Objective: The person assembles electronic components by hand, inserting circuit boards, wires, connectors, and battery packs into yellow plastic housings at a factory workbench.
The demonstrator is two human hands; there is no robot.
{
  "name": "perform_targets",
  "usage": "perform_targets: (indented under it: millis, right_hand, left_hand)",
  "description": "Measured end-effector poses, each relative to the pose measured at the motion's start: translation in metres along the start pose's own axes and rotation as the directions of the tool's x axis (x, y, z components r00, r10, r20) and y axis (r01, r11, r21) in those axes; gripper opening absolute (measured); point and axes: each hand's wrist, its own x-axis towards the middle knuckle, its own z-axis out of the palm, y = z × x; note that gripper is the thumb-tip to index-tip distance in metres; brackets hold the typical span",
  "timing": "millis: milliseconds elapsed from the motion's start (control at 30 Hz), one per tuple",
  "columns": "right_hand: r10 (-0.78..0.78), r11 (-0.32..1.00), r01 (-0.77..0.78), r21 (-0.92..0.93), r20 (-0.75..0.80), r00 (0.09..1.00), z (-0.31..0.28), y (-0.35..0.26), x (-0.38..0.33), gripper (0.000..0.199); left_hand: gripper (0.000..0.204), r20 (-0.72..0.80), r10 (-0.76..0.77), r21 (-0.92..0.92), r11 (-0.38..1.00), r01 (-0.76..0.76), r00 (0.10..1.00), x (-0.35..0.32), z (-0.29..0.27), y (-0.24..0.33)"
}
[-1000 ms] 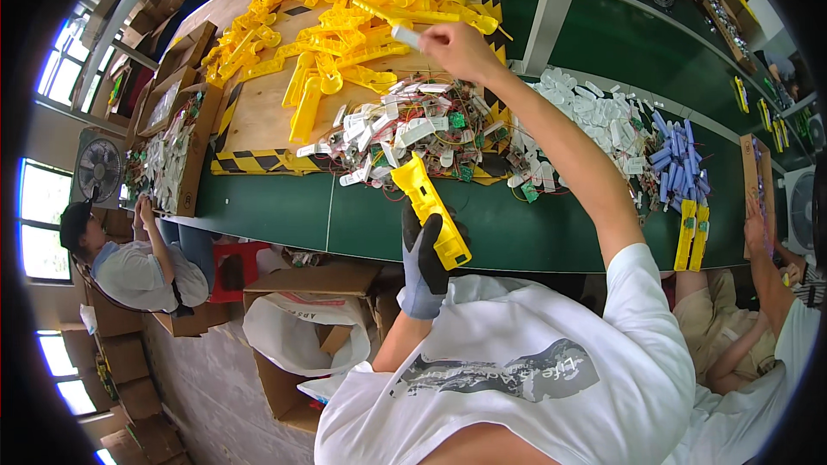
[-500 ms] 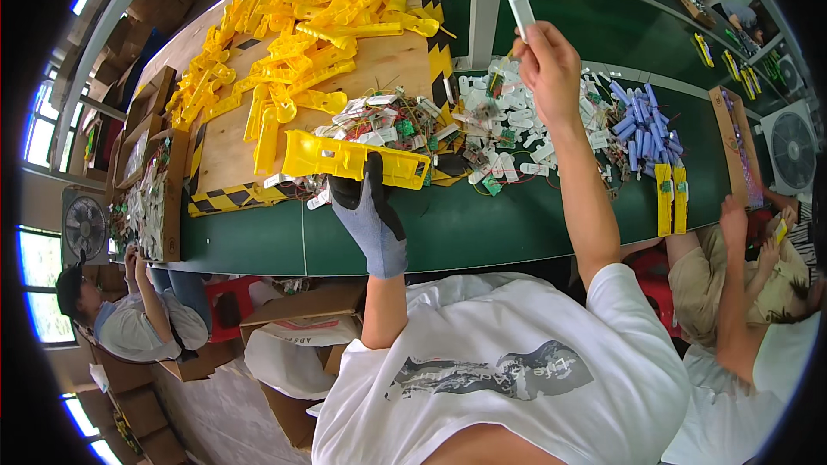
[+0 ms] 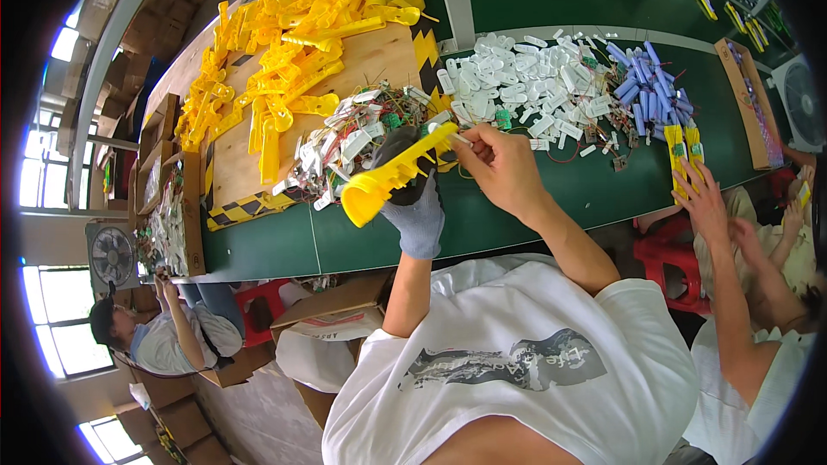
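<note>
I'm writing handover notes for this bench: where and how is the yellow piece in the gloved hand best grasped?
The yellow piece is probably best gripped by its broad lower-left end, coming from the person's left. It slants, that end jutting free, while the gloved left hand holds its middle and the bare right hand is at the other end.

Worktop (image 3: 258, 254): green. Beyond its left end: windows (image 3: 71, 297), daylight-bright; fan (image 3: 112, 255). Beyond its right end: second fan (image 3: 799, 99). Worktop's far side: pale post (image 3: 453, 0). Near side: red stools (image 3: 659, 251), grey floor (image 3: 250, 413) toward left.
</note>
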Motion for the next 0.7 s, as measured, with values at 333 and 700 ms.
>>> perform_targets:
  millis: [333, 700]
  right_hand:
    - [-0.034, 0.773, -0.022, 0.634, 0.076, 0.997, 0.007, 0.027, 0.003, 0.038]
    - [-0.134, 0.903, 0.018, 0.429, 0.243, 0.961, -0.023, 0.041, -0.020, 0.038]
  left_hand:
    - [0.027, 0.300, -0.504, -0.446, 0.677, 0.586, 0.810, 0.017, 0.003, 0.023]
    - [0.054, -0.125, -0.073, -0.118, 0.991, 0.058, 0.989, 0.056, 0.006, 0.048]
